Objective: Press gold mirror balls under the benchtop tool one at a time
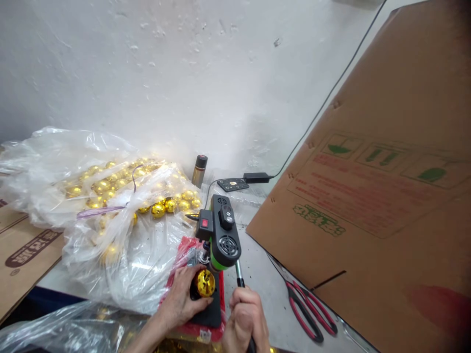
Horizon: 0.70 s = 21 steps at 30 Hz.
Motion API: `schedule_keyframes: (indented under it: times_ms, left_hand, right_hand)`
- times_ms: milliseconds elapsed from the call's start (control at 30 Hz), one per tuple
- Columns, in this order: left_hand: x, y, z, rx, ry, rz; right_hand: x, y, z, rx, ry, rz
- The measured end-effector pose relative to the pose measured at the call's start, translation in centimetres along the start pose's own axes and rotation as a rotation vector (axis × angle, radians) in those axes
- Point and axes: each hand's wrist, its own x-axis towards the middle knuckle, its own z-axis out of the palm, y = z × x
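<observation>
A shiny gold ball (pixel 205 283) with dark slots sits between the thumb and fingers of my left hand (pixel 184 296). It rests over the black base (pixel 211 316) of a small bench drill press. The drill press head (pixel 225 233), black with a green band and a red switch, stands just above and beyond the ball. My right hand (pixel 246 314) is wrapped round the black-gripped lever (pixel 240 281) at the machine's right side. The drill bit's tip is hidden from me.
Clear plastic bags (pixel 143 260) of gold balls (pixel 158 210) lie left. Red-handled scissors (pixel 311 311) and a large cardboard box (pixel 368 162) are right. Behind stand a dark-capped can (pixel 199 171), a power adapter (pixel 256 177) with its cable and a black remote-like panel (pixel 232 184).
</observation>
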Motion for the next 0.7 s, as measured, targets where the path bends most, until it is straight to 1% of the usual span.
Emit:
schedule_keyframes:
  times_ms: [167,267,367,433,467,533,633,700]
  left_hand:
    - [0.1,-0.1,0.0,-0.005,0.008,0.004]
    - [0.1,-0.4,0.1,-0.001,0.004,0.01]
    - [0.1,-0.5,0.2,0.003,0.017,0.018]
    - [0.1,-0.4,0.1,0.009,0.021,0.022]
    - [0.1,-0.3,0.1,0.013,0.019,0.023]
    - [0.3,0.0,0.0,0.024,0.009,0.025]
    - [0.1,0.2,-0.2,0.038,0.003,0.047]
    - [-0.8,-0.5,-0.5,0.045,0.025,0.114]
  right_hand:
    - [-1.0,0.4,-0.1,-0.002,0.01,-0.021]
    - [-2.2,1.1,0.1,-0.043,-0.005,-0.04]
    - [-3.1,1.9,0.1,-0.02,0.012,-0.078]
    - [-3.0,2.0,-0.1,0.0,-0.037,-0.126]
    - [-2.6,1.8,-0.4,-0.001,-0.07,-0.142]
    - [-1.2,0.9,-0.9,-0.008,-0.114,-0.104]
    - [2.6,-1.1,-1.6,0.033,-0.138,0.101]
    - [5.2,-2.3,-1.6,0.07,-0.209,0.124]
